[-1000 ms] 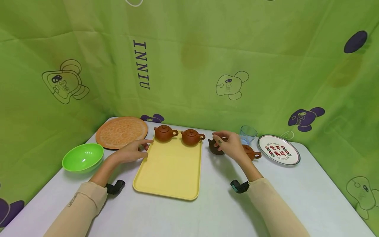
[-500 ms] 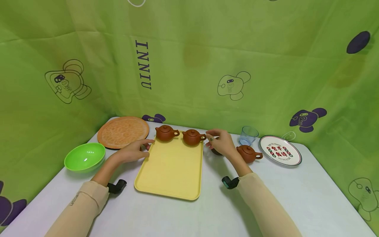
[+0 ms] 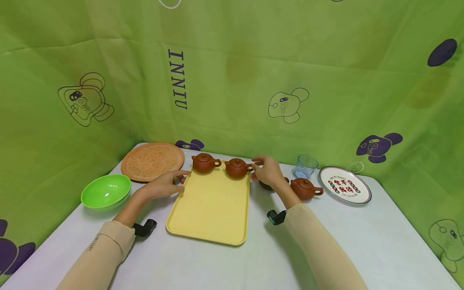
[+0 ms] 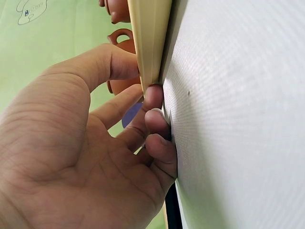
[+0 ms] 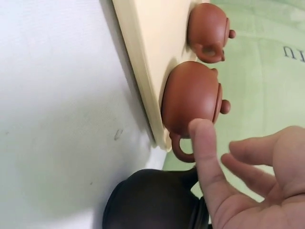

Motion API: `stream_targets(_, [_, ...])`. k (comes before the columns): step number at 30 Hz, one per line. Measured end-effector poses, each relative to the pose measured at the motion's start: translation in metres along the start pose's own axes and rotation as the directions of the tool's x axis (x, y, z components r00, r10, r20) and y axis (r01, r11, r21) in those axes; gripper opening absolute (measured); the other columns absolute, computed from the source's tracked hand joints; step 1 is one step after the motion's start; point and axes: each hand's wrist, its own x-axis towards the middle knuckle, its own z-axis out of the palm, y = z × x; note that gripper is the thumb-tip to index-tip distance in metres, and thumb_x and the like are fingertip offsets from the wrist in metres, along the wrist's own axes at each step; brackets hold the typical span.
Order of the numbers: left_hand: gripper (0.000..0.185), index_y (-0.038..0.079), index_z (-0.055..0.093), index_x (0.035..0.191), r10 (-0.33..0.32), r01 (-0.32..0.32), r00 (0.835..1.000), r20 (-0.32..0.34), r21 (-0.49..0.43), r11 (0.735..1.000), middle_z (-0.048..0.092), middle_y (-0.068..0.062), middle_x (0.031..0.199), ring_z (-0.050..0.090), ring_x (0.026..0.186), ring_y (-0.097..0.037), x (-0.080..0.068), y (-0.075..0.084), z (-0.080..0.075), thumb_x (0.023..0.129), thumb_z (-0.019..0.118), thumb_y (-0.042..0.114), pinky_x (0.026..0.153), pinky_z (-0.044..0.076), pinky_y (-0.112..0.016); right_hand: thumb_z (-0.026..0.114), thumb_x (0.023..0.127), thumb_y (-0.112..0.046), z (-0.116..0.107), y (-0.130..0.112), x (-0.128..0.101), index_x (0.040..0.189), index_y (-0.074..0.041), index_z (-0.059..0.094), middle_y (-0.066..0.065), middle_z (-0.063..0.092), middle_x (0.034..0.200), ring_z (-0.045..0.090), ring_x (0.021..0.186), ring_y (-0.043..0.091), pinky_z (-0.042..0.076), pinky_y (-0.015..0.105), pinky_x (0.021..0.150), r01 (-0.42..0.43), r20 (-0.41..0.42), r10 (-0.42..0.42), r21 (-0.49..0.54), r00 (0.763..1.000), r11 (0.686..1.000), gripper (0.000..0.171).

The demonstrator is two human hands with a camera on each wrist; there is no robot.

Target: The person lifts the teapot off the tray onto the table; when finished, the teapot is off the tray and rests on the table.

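Observation:
My left hand (image 3: 163,185) grips the left rim of a yellow tray (image 3: 210,209), thumb over the edge, the other fingers curled low beside it in the left wrist view. Two brown clay teapots (image 3: 204,163) stand side by side at the tray's far end, handles to the right. My right hand (image 3: 267,171) is at the handle of the right-hand teapot (image 5: 190,100); in the right wrist view one fingertip overlaps pot and handle, with the other fingers apart from it. A dark teapot (image 5: 150,200) stands on the table under this hand, mostly hidden in the head view.
Right of the dark teapot stand another brown teapot (image 3: 303,189), a clear blue glass (image 3: 305,166) and a white plate (image 3: 344,185) with red lettering. To the left lie a green bowl (image 3: 105,192) and a round orange mat (image 3: 152,161). Green cloth walls enclose the white table (image 3: 203,268).
My right hand has moved left from over the dark teapot to the handle of the brown teapot on the tray. The left hand stays at the tray rim.

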Motion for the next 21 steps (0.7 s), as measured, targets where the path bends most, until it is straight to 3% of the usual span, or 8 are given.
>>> stream_targets(6, [0.067,0.000,0.047,0.157,-0.005,0.005,1.000,-0.001,-0.005,1.000,0.061,-0.017,0.120,0.051,0.092,-0.020,-0.001,0.000,0.000,0.092,0.065,0.009,0.073,0.039,-0.029,0.056,0.105,-0.005,0.003,-0.005,0.008,0.146,0.007,0.057,0.032,0.067,0.136,0.075,0.062,0.010,0.065,0.035,0.071,-0.042,0.048,0.042,0.011,0.998,0.999,0.043])
stream_targets(9, [0.067,0.000,0.047,0.156,-0.003,0.003,1.000,-0.004,-0.008,1.000,0.061,-0.017,0.119,0.050,0.090,-0.020,-0.001,0.000,0.000,0.092,0.065,0.009,0.072,0.039,-0.028,0.056,0.105,-0.005,0.004,-0.008,0.011,0.146,0.006,0.057,0.032,0.068,0.134,0.079,0.066,0.019,0.065,0.035,0.073,-0.070,0.058,0.071,-0.015,0.996,0.997,0.043])
stream_targets(12, [0.067,0.000,0.048,0.156,0.004,-0.004,1.000,-0.006,-0.003,1.000,0.062,-0.017,0.119,0.052,0.091,-0.020,0.000,0.000,0.000,0.092,0.065,0.009,0.074,0.040,-0.029,0.058,0.105,-0.009,0.005,-0.009,0.014,0.143,0.004,0.062,0.028,0.070,0.131,0.081,0.088,0.029,0.063,0.044,0.091,-0.066,0.033,0.071,-0.136,0.997,0.989,0.040])
stream_targets(16, [0.066,0.001,0.048,0.156,0.010,-0.010,1.000,-0.007,0.007,1.000,0.062,-0.016,0.119,0.053,0.092,-0.020,0.001,-0.001,0.001,0.093,0.066,0.009,0.077,0.041,-0.031,0.061,0.105,-0.014,0.006,-0.008,0.017,0.135,0.001,0.070,0.025,0.073,0.127,0.072,0.116,0.037,0.051,0.049,0.112,-0.040,-0.003,0.041,-0.317,0.999,0.947,0.035])
stream_targets(21, [0.067,0.002,0.048,0.157,-0.001,0.001,1.000,-0.002,-0.002,1.000,0.061,-0.015,0.120,0.052,0.093,-0.021,0.000,-0.001,0.000,0.093,0.066,0.011,0.078,0.041,-0.032,0.062,0.105,-0.013,0.008,-0.006,0.019,0.133,0.002,0.071,0.032,0.066,0.136,0.074,0.116,0.039,0.045,0.051,0.118,-0.054,0.008,0.059,-0.311,0.998,0.949,0.034])
